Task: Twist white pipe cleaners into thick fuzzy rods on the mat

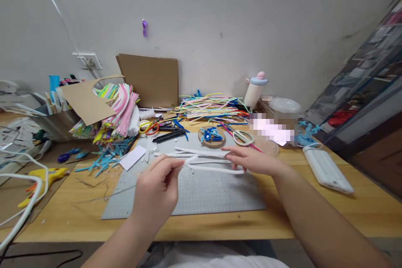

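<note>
My left hand [158, 184] is closed in a pinch on a bent white pipe cleaner [213, 169], held over the grey cutting mat [216, 194]. From the pinch the pipe cleaner loops at its left end and runs right to my right hand [251, 160]. That hand has its fingers stretched out and apart; its lower fingertips are by the far end of the pipe cleaner, and whether they touch it I cannot tell. More white pipe cleaners [201, 152] lie on the mat behind, partly hidden by both hands.
Behind the mat are a round base with blue pieces [212, 136], scissors [242, 137], a black pen-like tool [169, 135] and a pile of coloured pipe cleaners [210, 106]. Bundled pipe cleaners [121, 113] and a yellow glue gun [47, 180] are left, a white power bank [328, 169] right.
</note>
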Demonstrator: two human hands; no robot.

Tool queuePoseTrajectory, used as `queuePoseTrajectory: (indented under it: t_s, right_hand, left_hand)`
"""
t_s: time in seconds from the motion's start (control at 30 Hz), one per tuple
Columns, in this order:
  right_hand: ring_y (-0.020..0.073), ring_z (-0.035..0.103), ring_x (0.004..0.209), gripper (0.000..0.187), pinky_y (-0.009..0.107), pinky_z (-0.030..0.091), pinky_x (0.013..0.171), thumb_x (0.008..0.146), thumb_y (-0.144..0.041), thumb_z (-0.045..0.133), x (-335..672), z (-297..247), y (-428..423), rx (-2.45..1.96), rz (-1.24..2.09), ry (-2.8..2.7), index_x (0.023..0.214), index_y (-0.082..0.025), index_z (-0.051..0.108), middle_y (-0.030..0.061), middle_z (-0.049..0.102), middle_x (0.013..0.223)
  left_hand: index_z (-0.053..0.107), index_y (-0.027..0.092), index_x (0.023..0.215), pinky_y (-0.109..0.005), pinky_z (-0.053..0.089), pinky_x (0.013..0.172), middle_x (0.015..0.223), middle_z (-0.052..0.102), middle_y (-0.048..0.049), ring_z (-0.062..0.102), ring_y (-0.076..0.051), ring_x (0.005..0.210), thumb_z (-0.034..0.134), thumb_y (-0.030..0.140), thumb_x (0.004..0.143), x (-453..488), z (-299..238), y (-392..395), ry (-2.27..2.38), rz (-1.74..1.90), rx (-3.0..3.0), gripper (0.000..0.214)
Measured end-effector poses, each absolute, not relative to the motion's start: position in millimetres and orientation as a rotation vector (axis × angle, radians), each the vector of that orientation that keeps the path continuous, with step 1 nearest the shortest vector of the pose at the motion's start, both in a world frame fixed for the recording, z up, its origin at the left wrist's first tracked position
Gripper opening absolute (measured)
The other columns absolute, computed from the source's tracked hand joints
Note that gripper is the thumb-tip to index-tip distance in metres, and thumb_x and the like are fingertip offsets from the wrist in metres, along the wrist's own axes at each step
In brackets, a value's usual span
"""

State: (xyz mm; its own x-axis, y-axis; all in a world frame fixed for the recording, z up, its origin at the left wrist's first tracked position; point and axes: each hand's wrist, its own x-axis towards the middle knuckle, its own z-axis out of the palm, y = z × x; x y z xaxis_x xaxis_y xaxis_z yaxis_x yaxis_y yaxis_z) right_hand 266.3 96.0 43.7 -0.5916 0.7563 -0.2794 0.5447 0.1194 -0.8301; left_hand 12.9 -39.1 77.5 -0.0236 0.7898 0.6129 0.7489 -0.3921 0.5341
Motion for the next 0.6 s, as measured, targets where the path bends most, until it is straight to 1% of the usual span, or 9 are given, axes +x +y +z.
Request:
queuePoseTrajectory:
  t_s: [0.07, 0.13, 0.2, 0.27, 0.33, 0.4, 0.47, 0.53, 0.6]
  right_hand:
    - [0.0186, 0.062, 0.082, 0.047, 0.029, 0.047, 0.066, 0.085, -0.046, 0.048, 258.5, 48.2, 91.0, -1.319, 1.236, -2.196, 0.127, -0.025, 0.049, 0.0074, 0.064, 0.104]
    - [0.0182, 0.063, 0.083, 0.043, 0.031, 0.048, 0.072, 0.085, -0.043, 0.047, 247.9, 54.5, 85.2, -1.209, 1.236, -2.181, 0.123, -0.022, 0.052, 0.0073, 0.063, 0.106]
    - [0.0191, 0.062, 0.084, 0.039, 0.032, 0.048, 0.074, 0.084, -0.041, 0.050, 237.0, 60.3, 79.9, -1.090, 1.281, -2.171, 0.114, -0.018, 0.059, 0.0076, 0.064, 0.103]
    - [0.0200, 0.061, 0.087, 0.033, 0.032, 0.047, 0.075, 0.082, -0.040, 0.053, 227.8, 65.0, 75.9, -1.012, 1.257, -2.147, 0.106, -0.019, 0.063, 0.0064, 0.065, 0.100]
    - [0.0194, 0.061, 0.087, 0.029, 0.033, 0.046, 0.077, 0.083, -0.038, 0.053, 220.2, 69.2, 72.9, -0.970, 1.218, -2.091, 0.103, -0.020, 0.064, 0.0050, 0.065, 0.099]
    - [0.0185, 0.061, 0.085, 0.028, 0.034, 0.046, 0.078, 0.084, -0.037, 0.051, 213.3, 74.1, 70.3, -0.918, 1.249, -1.989, 0.102, -0.020, 0.064, 0.0056, 0.065, 0.097]
    - [0.0186, 0.061, 0.086, 0.029, 0.035, 0.046, 0.079, 0.084, -0.037, 0.051, 206.3, 80.2, 67.2, -0.813, 1.344, -1.864, 0.102, -0.018, 0.063, 0.0073, 0.065, 0.097]
    - [0.0196, 0.060, 0.094, 0.031, 0.036, 0.045, 0.082, 0.084, -0.038, 0.052, 199.3, 86.6, 64.0, -0.691, 1.441, -1.729, 0.106, -0.019, 0.062, 0.0085, 0.064, 0.104]
    - [0.0200, 0.058, 0.102, 0.032, 0.038, 0.042, 0.088, 0.084, -0.039, 0.052, 193.4, 93.2, 62.0, -0.601, 1.491, -1.625, 0.110, -0.022, 0.060, 0.0083, 0.062, 0.112]
  left_hand:
    - [0.061, 0.018, 0.083, -0.021, 0.039, 0.058, 0.070, 0.055, -0.0001, 0.051, -0.011, 0.066, 0.050, 0.008, 0.081, 20.2, 81.8, -39.9, 1.640, 1.385, 2.173, 0.015]
    - [0.060, 0.018, 0.082, -0.020, 0.038, 0.057, 0.069, 0.055, 0.0002, 0.051, -0.010, 0.065, 0.049, 0.009, 0.081, 26.0, 93.4, -38.7, 1.594, 1.384, 2.171, 0.014]
    - [0.061, 0.018, 0.081, -0.021, 0.037, 0.056, 0.068, 0.056, 0.0005, 0.050, -0.010, 0.063, 0.050, 0.012, 0.081, 30.0, 112.8, -33.5, 1.559, 1.368, 2.173, 0.013]
    - [0.063, 0.018, 0.078, -0.021, 0.037, 0.055, 0.066, 0.058, 0.0005, 0.050, -0.010, 0.061, 0.052, 0.014, 0.079, 32.9, 137.2, -22.8, 1.530, 1.307, 2.164, 0.012]
    - [0.064, 0.017, 0.074, -0.021, 0.036, 0.051, 0.061, 0.058, 0.0010, 0.049, -0.009, 0.055, 0.055, 0.016, 0.076, 36.1, 161.4, -7.3, 1.479, 1.226, 2.069, 0.009]
    - [0.065, 0.017, 0.071, -0.020, 0.035, 0.048, 0.060, 0.059, 0.0005, 0.049, -0.009, 0.053, 0.059, 0.017, 0.072, 40.2, 181.1, 10.0, 1.424, 1.164, 1.929, 0.006]
    - [0.065, 0.015, 0.068, -0.019, 0.031, 0.044, 0.057, 0.059, -0.0002, 0.044, -0.007, 0.046, 0.061, 0.012, 0.067, 45.4, 194.9, 25.9, 1.416, 1.104, 1.741, 0.005]
    - [0.064, 0.012, 0.067, -0.017, 0.024, 0.038, 0.054, 0.056, -0.0007, 0.035, -0.004, 0.039, 0.062, 0.010, 0.066, 50.9, 204.7, 38.8, 1.374, 1.128, 1.540, 0.003]
    - [0.063, 0.010, 0.065, -0.016, 0.018, 0.035, 0.051, 0.052, -0.0007, 0.030, -0.002, 0.036, 0.061, 0.008, 0.068, 55.7, 214.1, 50.1, 1.229, 1.213, 1.385, 0.004]
